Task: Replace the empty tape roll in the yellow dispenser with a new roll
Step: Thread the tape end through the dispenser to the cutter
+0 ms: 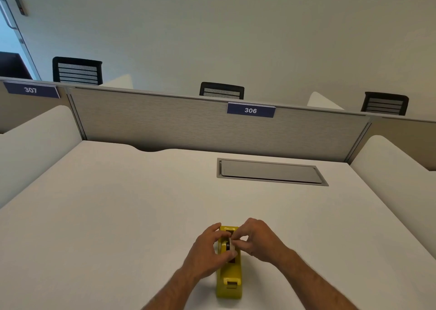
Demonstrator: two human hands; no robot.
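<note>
A yellow tape dispenser (229,279) stands on the white desk (118,215) near its front edge, its cutter end toward me. A pale tape roll (231,245) with a dark core sits in the dispenser's cradle. My left hand (207,253) grips the roll from the left, thumb across its near side and fingers on the far side. From the right, my right hand (259,240) pinches the same roll with its fingertips. Both hands hide most of the roll and the dispenser's far half.
A grey metal cable hatch (271,171) is set flush in the desk at the back right. A fabric partition (188,123) with a label 306 closes the far edge. Rounded white side dividers stand left and right. Black chairs show behind the partition.
</note>
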